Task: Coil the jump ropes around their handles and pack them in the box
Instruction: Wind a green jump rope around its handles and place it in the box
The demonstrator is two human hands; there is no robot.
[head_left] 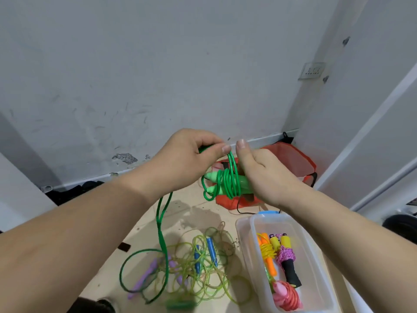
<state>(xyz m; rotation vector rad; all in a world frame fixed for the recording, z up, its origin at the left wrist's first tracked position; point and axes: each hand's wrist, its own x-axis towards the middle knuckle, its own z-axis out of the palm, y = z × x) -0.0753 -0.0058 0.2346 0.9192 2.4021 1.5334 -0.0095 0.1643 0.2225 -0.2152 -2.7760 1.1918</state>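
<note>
Green rope [230, 177] is mid-winding, held up above and beyond the box [254, 249]. Several turns circle the pale green handles [213, 176], which the right hand [264, 175] grips with curled fingers. The left hand [191, 154] pinches the rope at the top of the coil. A long tail drops to the floor left of the box (many turns to go, I judge). The next move calls for another taut pass round the handles.
</note>
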